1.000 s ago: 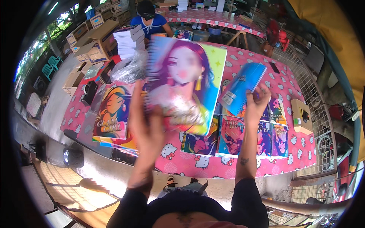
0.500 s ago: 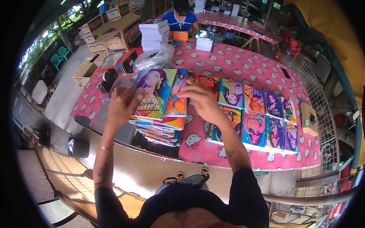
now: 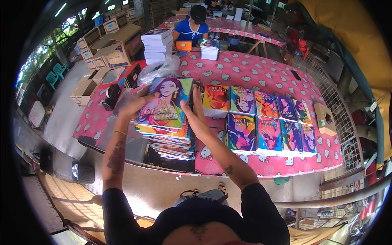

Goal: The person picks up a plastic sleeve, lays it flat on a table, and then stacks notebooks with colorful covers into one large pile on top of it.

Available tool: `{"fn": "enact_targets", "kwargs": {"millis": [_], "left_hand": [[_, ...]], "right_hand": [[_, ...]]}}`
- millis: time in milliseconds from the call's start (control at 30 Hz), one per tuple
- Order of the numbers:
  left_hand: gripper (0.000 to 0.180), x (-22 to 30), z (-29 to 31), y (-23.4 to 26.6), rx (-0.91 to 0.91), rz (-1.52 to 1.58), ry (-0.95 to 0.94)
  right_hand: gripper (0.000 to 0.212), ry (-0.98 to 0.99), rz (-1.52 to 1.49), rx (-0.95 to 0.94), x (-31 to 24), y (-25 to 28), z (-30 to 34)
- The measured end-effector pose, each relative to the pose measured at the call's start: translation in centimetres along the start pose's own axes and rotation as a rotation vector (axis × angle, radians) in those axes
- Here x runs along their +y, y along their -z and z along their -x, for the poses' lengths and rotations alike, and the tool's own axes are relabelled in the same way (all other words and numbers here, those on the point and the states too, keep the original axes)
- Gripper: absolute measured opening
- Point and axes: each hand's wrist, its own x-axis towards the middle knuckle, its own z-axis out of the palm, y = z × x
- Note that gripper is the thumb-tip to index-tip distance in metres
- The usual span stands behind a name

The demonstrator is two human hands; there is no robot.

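The glossy spiral notebook with a purple-haired cartoon girl on its cover [image 3: 165, 104] tops a messy stack (bench's near-left edge). Your left hand [image 3: 132, 104] and right hand [image 3: 195, 116] clasp its sides, fingers spread flat.

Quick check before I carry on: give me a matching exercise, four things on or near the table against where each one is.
Things:
1. top notebook
2. tan box
3. clear plastic bag
4. white stack

Places:
A. table's far left end, by cartons
B. between both hands, on the near-left pile
C. right end of the table
D. just beyond the pile, crumpled

Pairs: 1-B, 2-C, 3-D, 4-A
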Motion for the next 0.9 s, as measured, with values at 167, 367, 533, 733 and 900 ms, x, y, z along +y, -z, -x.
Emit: {"fn": "enact_targets", "kwargs": {"millis": [167,367,533,733,900], "left_hand": [[0.072,2.8,2.9,0.3,0.394,-0.694,-0.461],[0.029,9.0,12.4,-15.5,0.62,-0.361,-0.949],[0.036,6.3,7.3,-34.0,-0.226,-0.352,-0.846],[0.044,-1.0,-10.6,-50.9,0.019,-0.651,-0.555],[0.034,0.1,-17.2,-56.2,0.019,-0.874,-0.294]], "right_hand": [[0.083,0.113,0.086,0.151,1.8,4.1,1.1],[0.075,-0.062,0.822,0.575,14.5,25.8,1.9],[0.082,-0.448,1.291,0.533,22.4,44.3,2.2],[0.049,-0.093,0.552,0.378,21.8,46.0,-0.2],[0.064,-0.556,1.054,0.561,23.4,64.3,4.7]]}}
